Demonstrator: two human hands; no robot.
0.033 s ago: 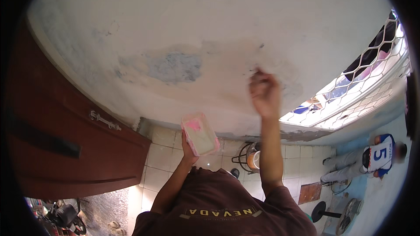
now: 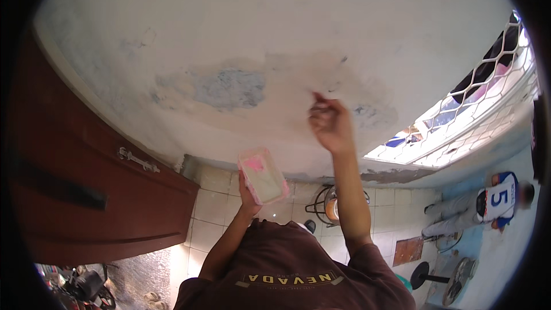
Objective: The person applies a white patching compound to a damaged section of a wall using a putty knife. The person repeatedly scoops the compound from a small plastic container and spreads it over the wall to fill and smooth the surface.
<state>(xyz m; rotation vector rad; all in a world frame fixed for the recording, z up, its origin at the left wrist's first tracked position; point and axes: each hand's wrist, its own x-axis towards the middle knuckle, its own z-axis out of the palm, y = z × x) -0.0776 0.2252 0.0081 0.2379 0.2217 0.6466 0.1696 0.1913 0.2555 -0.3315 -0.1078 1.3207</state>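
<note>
We face a pale wall [image 2: 206, 11], its surface patchy, with a rough bluish-grey patch [image 2: 232, 87] near the middle, beige smears around it and a smaller grey patch [image 2: 367, 112] to the right. On our left is a brown door [image 2: 97, 178] with a metal bolt [image 2: 138, 159]; on our right, a window with a white grille [image 2: 457, 101]. Below lies a floor [image 2: 209, 206] of pale tiles, with a motorcycle [image 2: 90, 284] beyond the door at lower left, and a fan [image 2: 459, 281] and another person [image 2: 485, 204] at the right. Yellow lettering runs across our brown shirt [image 2: 275, 255], upside down in this view; the other person's white-and-blue shirt bears a large blue numeral with small lettering beside it. Our left hand [image 2: 247, 200] grips a tray [image 2: 284, 187] by its side, fingers wrapped against it, in front of the wall's lower part. The tray has a pink-smeared rim and holds something pale, with a bright pink area at one end. An orange tub [image 2: 331, 211] sits by a dark-framed stool [image 2: 311, 208], partly behind our right forearm; its contents are hidden. Our right hand [image 2: 332, 126] is raised before the wall, fingers curled; blur keeps us from telling whether they pinch anything.
</note>
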